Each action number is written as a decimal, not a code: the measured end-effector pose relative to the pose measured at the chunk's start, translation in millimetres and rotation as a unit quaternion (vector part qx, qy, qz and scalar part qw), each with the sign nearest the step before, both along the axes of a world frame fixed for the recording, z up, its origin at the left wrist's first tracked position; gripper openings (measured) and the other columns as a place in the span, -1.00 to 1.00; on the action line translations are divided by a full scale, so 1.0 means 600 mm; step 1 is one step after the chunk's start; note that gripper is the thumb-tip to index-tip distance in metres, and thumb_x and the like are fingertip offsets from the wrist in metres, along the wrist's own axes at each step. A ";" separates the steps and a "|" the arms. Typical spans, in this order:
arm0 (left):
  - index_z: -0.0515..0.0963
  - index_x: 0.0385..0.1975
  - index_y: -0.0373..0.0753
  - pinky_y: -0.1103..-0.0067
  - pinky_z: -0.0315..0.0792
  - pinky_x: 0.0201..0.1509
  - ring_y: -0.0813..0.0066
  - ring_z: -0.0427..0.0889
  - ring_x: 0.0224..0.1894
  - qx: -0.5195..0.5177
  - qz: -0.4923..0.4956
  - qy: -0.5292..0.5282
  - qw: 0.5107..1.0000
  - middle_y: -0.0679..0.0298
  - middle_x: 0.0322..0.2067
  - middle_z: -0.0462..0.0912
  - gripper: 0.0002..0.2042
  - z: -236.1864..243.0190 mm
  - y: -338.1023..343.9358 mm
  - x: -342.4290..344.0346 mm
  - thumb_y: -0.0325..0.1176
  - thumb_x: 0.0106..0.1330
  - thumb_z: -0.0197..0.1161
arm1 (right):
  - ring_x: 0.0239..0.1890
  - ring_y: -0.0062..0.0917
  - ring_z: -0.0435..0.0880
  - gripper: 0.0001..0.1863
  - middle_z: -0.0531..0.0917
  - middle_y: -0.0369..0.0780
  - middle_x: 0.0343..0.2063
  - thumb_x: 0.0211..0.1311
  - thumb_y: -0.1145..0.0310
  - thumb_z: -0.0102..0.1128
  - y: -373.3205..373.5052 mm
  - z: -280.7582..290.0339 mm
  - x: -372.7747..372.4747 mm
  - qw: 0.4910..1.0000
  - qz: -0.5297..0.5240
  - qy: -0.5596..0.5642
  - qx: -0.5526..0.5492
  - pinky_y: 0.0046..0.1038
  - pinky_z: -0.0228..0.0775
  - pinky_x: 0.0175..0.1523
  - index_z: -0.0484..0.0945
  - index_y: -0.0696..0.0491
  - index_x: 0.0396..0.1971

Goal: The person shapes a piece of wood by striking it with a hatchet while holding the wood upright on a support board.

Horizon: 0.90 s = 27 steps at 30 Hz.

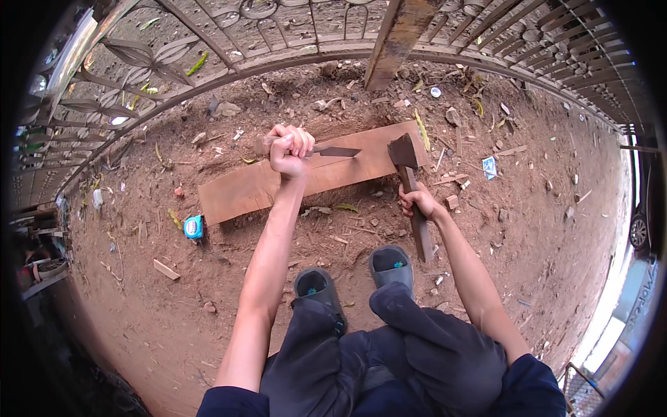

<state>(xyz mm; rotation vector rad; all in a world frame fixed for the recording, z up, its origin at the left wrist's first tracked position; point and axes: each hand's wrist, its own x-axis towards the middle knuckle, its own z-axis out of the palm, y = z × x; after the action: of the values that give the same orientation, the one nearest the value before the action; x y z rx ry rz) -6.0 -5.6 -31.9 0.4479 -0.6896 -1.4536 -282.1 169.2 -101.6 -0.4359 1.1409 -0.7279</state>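
Left hand (289, 151) grips chisel (332, 151) on plank (243, 191) (right hand (419, 202) holds hammer (410, 187))

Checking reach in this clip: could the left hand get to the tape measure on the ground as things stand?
Probably not at once: the left hand is clenched round a chisel on the plank. The tape measure lies on open dirt nearby, nothing blocking it.

I crouch on bare reddish dirt (174, 306) strewn with wood chips and leaves in daylight, an ornate iron gate (208, 48) curving across the top of the frame, a car (640, 229) at the right edge.
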 end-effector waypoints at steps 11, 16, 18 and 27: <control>0.14 -0.76 -0.12 0.57 0.12 -0.69 0.60 0.09 -0.79 -0.014 -0.026 -0.010 1.000 0.40 -0.84 0.15 -0.76 0.007 0.006 -0.011 -0.40 0.07 0.01 | -0.73 -0.55 0.31 -0.90 0.32 -0.29 -0.74 -0.16 0.57 -0.01 -0.001 0.006 -0.002 1.000 0.005 -0.004 0.002 -0.48 0.18 -0.59 0.30 0.08 -0.58; 0.14 -0.77 -0.12 0.58 0.12 -0.69 0.61 0.09 -0.79 -0.011 -0.024 -0.003 1.000 0.40 -0.84 0.16 -0.76 0.005 0.006 -0.013 -0.40 0.06 0.01 | -0.74 -0.55 0.31 -0.89 0.32 -0.29 -0.74 -0.20 0.58 -0.01 -0.002 0.007 -0.001 1.000 0.006 0.003 0.002 -0.48 0.18 -0.60 0.30 0.09 -0.60; 0.14 -0.77 -0.12 0.58 0.13 -0.69 0.61 0.09 -0.79 -0.013 -0.028 -0.005 1.000 0.40 -0.84 0.16 -0.77 0.006 0.007 -0.014 -0.41 0.06 0.01 | -0.74 -0.55 0.32 -0.89 0.32 -0.29 -0.74 -0.21 0.58 -0.01 -0.002 0.009 -0.003 1.000 0.007 0.007 0.002 -0.48 0.18 -0.60 0.29 0.09 -0.61; 0.15 -0.74 -0.15 0.58 0.14 -0.70 0.59 0.11 -0.79 -0.027 -0.038 0.011 0.999 0.37 -0.83 0.17 -0.79 0.002 0.005 -0.010 -0.45 0.06 -0.02 | -0.74 -0.55 0.34 -0.89 0.31 -0.29 -0.74 -0.21 0.58 -0.01 -0.003 0.006 -0.005 1.000 0.017 0.014 0.004 -0.47 0.19 -0.60 0.29 0.09 -0.61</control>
<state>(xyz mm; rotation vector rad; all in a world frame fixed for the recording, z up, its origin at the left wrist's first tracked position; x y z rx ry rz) -12.2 -2.9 -30.7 0.3668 -0.7330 -1.5053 -285.0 167.2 -97.8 -0.4589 1.1588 -0.6907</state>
